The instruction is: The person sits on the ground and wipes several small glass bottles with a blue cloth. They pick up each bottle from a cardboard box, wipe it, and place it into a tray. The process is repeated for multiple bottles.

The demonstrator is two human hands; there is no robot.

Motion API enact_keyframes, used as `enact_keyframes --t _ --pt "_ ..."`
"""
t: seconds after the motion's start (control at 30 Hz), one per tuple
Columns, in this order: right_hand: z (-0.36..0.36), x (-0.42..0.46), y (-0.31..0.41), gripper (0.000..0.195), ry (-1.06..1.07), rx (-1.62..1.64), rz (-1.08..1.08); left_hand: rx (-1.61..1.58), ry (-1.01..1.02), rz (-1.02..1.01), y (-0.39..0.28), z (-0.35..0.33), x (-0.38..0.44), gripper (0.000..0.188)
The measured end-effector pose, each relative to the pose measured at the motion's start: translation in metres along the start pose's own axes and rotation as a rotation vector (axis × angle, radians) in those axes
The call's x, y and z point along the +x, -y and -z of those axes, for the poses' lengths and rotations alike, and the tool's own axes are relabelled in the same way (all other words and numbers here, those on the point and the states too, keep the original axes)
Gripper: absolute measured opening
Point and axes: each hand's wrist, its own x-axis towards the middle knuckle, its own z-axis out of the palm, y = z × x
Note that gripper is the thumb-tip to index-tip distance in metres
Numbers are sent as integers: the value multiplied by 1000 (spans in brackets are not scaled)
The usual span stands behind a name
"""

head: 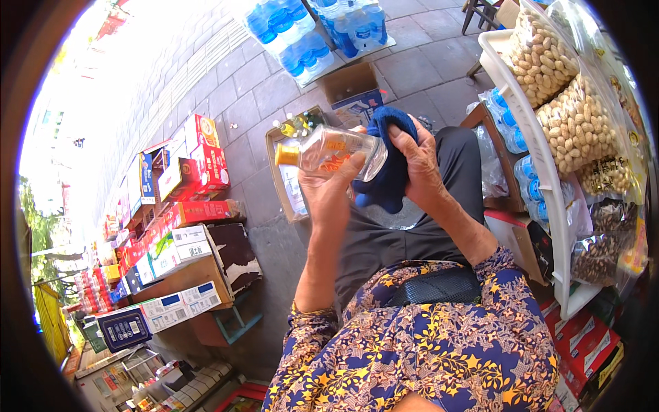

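Observation:
A clear glass bottle (337,153) with a yellow cap and orange printing lies tilted in my left hand (332,188), its cap pointing left and its base to the right. My right hand (419,162) grips a dark blue cloth (388,170), bunched up beside the bottle's base. The cloth touches or nearly touches the glass. Both hands are above my lap, over dark trousers (381,242). Below and left of the bottle, a shallow cardboard box (282,190) on the ground holds several small bottles (296,125) with light caps.
An open cardboard box (355,90) and packs of bottled water (291,38) stand ahead on the paving. At right, a white plastic tray (545,170) carries bagged peanuts (576,121). Stacked product cartons (190,247) fill a stand at left.

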Motion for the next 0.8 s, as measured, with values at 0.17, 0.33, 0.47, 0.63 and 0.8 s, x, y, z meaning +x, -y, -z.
enact_keyframes --t 0.17,0.33,0.47,0.63,0.8 --pt "-6 9 -1 26 -24 86 -39 -77 -61 -83 3 -14 6 36" --pt "-8 -10 -13 24 -68 -267 146 -334 -167 -89 7 -34 19 46" --pt "5 -22 -18 26 179 -486 216 -418 -187 -9 6 -28 31 42" --pt "19 -13 -8 27 365 -676 110 -376 -206 84 10 -19 36 33" --pt "29 -6 3 30 471 -843 62 -223 -87 79 16 5 38 32"
